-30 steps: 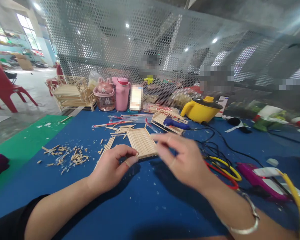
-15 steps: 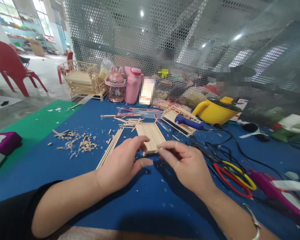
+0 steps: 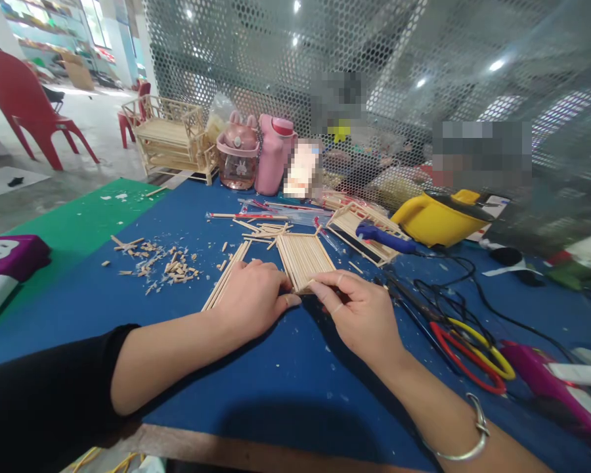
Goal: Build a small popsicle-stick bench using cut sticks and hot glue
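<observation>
A small panel of pale wooden sticks [image 3: 305, 259], laid side by side with a raised edging, rests on the blue table. My left hand [image 3: 253, 299] is closed at its near left corner, thumb in front and fingers curled behind. At the near right edge my right hand [image 3: 364, 312] pinches the panel between thumb and forefinger; whether a small stick piece is also in that pinch is hidden. Several long loose sticks [image 3: 226, 279] lie beside my left hand, partly beneath it. Short sticks [image 3: 266, 230] are scattered just behind the panel.
Cut stick bits [image 3: 175, 266] litter the left. On the right are a blue glue gun [image 3: 387, 238] with a tangled cord, scissors [image 3: 473, 355] and a yellow pot [image 3: 438, 220]. Behind stand pink bottles [image 3: 270, 154], a stick-built model [image 3: 172, 138] and a perforated metal screen [image 3: 256, 59].
My left hand has moved in and closed on the panel's near left corner, where its fingers were apart before. My right hand stays pinched at the near edge. The view has shifted slightly.
</observation>
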A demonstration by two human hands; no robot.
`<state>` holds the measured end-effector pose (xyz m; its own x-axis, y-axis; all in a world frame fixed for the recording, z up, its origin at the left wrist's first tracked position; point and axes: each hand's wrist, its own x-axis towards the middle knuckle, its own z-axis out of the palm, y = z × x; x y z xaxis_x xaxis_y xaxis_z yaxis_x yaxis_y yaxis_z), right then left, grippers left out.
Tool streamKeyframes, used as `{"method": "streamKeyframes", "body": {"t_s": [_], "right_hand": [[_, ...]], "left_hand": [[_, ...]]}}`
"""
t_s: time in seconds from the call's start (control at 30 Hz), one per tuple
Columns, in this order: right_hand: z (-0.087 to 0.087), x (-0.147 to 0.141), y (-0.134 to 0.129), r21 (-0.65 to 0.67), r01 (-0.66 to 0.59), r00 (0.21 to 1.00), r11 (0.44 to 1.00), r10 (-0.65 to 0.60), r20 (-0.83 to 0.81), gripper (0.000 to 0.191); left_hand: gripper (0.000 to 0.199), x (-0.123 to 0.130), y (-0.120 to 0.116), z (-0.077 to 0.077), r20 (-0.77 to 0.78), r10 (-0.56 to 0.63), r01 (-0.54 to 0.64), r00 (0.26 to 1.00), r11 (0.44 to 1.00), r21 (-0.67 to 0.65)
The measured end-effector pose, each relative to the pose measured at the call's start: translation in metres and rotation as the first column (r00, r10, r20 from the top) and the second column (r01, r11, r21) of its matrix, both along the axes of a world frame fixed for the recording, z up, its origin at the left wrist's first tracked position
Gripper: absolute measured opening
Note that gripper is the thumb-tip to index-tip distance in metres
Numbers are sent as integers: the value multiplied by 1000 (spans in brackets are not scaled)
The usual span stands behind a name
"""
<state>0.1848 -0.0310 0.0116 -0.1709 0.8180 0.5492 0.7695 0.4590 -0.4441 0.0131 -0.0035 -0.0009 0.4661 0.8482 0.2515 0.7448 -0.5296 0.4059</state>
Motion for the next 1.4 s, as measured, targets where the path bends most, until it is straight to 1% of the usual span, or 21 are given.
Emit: {"method": "streamKeyframes", "body": {"t_s": [0.1, 0.3, 0.63, 0.87, 1.0, 1.07, 1.17, 1.23, 1.33, 1.4], "right_hand": [[-1, 0, 0, 3, 6, 1000, 1000, -6, 11, 10], [-2, -2, 1, 5, -31, 999, 1000, 31, 18, 9], [-3, -2, 0, 25, -14, 1000, 1000, 13, 18, 10], [0, -4, 0, 5, -2, 999, 1000, 2, 49, 10], [-2, -6, -1, 13, 7, 1000, 1000, -7, 27, 10], [-1, -6, -4, 15, 15, 1000, 1000, -15, 1, 13], [5, -2, -9, 12, 56, 997, 998, -55, -62, 22], [11, 3, -12, 45, 113, 988, 993, -107, -112, 25], [19, 16, -11, 133, 207, 967, 969, -182, -177, 23], [20, 27, -6, 129, 241, 957, 962, -213, -195, 21]], "left_hand": [[23, 0, 0, 0, 1, -4, 4, 1000, 1000, -5], [23, 0, 0, 0, -1, 2, -2, 1000, 1000, -19], [23, 0, 1, -2, 6, 0, 0, 1000, 1000, -18], [23, 1, 1, -1, 8, -13, 13, 1000, 1000, -6], [22, 1, 0, 0, 16, -14, 14, 1000, 1000, -2], [22, 0, 0, 1, 22, -20, 20, 1000, 1000, 0], [22, -2, 0, 1, 34, -23, 23, 999, 1000, -8], [21, -3, 1, -1, 56, -23, 24, 998, 1000, -16], [19, -4, 3, -4, 82, -38, 40, 996, 999, -19], [19, -5, 4, -6, 84, -60, 62, 995, 998, -19]]}}
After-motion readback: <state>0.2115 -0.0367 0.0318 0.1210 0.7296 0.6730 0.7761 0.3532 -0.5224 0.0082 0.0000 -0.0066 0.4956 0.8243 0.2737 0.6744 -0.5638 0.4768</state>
